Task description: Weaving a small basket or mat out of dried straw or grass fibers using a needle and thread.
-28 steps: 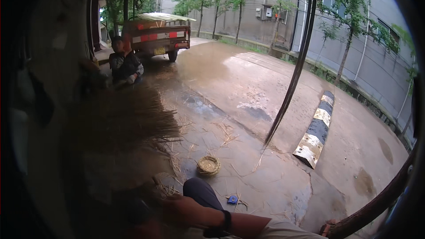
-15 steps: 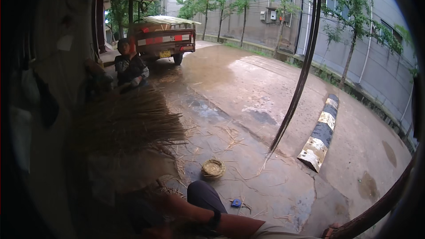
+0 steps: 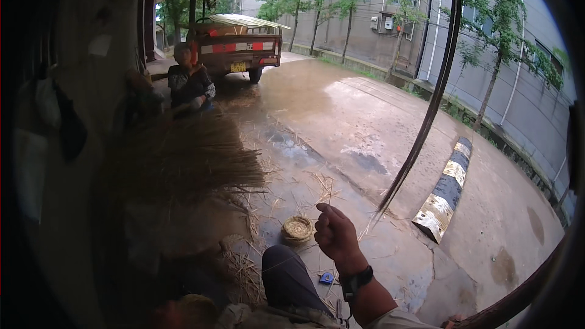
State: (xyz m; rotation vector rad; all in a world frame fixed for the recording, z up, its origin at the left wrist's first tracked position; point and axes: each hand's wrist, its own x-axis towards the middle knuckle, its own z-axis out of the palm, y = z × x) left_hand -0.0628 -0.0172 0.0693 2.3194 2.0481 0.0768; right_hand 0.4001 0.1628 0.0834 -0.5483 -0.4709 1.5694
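My right hand [image 3: 336, 234], with a dark band on its wrist, is raised above the floor beyond my knee. Its fingers are pinched on a thin needle-like piece [image 3: 331, 191] that points upward. A faint line, perhaps thread, crosses in front of my knee towards this hand. Deep in shadow at the lower edge, my left hand [image 3: 167, 315] is at a pale yellowish straw piece [image 3: 196, 309] and seems to grip it; its fingers are hard to make out. Just left of my right hand, a small round woven straw basket [image 3: 297, 229] sits on the floor.
A large straw bundle [image 3: 201, 152] lies at left. A blue tape measure [image 3: 326, 278] and loose straw are on the floor. A person [image 3: 189, 82] sits near a cargo tricycle [image 3: 237, 49]. A dark pole [image 3: 426, 109] and a striped speed bump [image 3: 445, 189] stand right.
My right hand has swung from low on the left, across my lap, up and out to the right, now showing the thin piece. The view has shifted slightly. The seated person's arm has risen.
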